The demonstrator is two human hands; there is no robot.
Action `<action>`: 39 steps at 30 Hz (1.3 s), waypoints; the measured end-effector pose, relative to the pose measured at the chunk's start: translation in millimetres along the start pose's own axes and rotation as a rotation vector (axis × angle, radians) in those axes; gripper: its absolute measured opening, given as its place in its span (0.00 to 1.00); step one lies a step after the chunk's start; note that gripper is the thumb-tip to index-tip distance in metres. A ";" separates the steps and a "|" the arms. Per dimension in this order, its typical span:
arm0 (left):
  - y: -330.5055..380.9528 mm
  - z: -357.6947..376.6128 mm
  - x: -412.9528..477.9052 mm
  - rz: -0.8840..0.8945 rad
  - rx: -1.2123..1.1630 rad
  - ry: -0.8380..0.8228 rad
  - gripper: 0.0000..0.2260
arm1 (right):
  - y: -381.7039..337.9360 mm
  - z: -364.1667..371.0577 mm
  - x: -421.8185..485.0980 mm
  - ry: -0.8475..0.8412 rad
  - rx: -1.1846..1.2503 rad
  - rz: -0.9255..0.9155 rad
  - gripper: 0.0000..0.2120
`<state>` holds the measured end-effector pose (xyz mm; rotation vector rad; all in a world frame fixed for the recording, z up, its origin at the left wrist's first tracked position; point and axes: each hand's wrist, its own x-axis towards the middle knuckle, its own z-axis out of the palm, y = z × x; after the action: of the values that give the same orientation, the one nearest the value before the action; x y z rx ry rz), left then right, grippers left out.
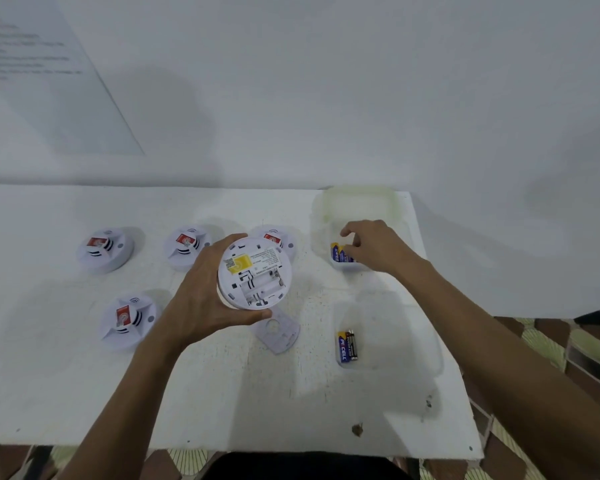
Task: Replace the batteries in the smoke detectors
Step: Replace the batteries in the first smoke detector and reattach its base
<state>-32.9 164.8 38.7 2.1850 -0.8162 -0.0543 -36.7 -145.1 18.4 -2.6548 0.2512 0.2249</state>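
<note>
My left hand (201, 299) grips a white round smoke detector (253, 275) above the table, back side up. Its battery bay is open and empty, below a yellow label. My right hand (378, 247) reaches into the far clear container (361, 194). Its thumb and fingers are loosely curled and apart, just over the blue and yellow batteries (338, 254) there. I cannot see a battery pinched between them. The detector's back plate (278, 332) lies flat on the table under the held detector.
A nearer clear container (430, 351) holds batteries (346, 345). Several other smoke detectors stand on the white table (291, 403), among them one at the far left (104, 249), another (186, 245) and a nearer one (127, 320). The table's right edge drops to a patterned floor.
</note>
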 end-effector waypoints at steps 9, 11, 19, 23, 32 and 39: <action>-10.5 0.2 0.6 0.015 0.030 0.012 0.42 | 12.1 18.5 31.1 -0.140 -0.030 0.040 0.13; -12.1 0.4 0.9 0.006 0.032 0.008 0.41 | 13.4 17.9 29.2 -0.122 0.041 0.049 0.09; -12.2 0.9 2.8 0.019 0.033 0.015 0.41 | 5.4 5.9 9.1 0.060 0.327 0.037 0.07; -12.5 0.0 3.9 0.022 0.019 0.015 0.42 | -20.0 -5.4 -17.6 0.267 0.547 -0.034 0.07; -8.5 0.7 2.7 -0.002 -0.005 0.002 0.43 | -94.1 4.2 -90.5 0.333 0.772 -0.437 0.11; 5.7 -3.1 3.0 0.001 -0.056 0.011 0.39 | -100.3 18.6 -83.2 0.407 0.353 -0.762 0.07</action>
<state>-32.7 162.4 45.5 2.1302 -0.8005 -0.0641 -98.1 -37.0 61.8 -2.2256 -0.5453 -0.5522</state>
